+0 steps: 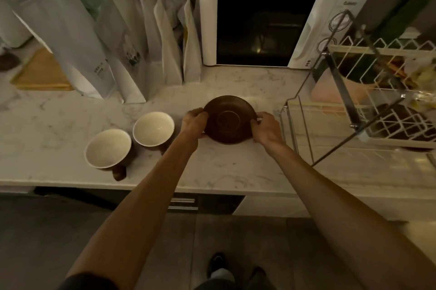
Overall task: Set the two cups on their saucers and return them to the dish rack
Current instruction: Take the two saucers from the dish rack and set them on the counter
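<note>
Saucer face-up, tilted | left hand, right hand grip opposite rims | cups upright

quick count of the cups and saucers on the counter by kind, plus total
cups: 2, the left cup and the right cup, both upright on the counter
saucers showing: 1, the brown saucer, held by both hands; I cannot tell if another lies beneath
total: 3

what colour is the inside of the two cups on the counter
Cream-white inside both cups, seen in the head view.
</note>
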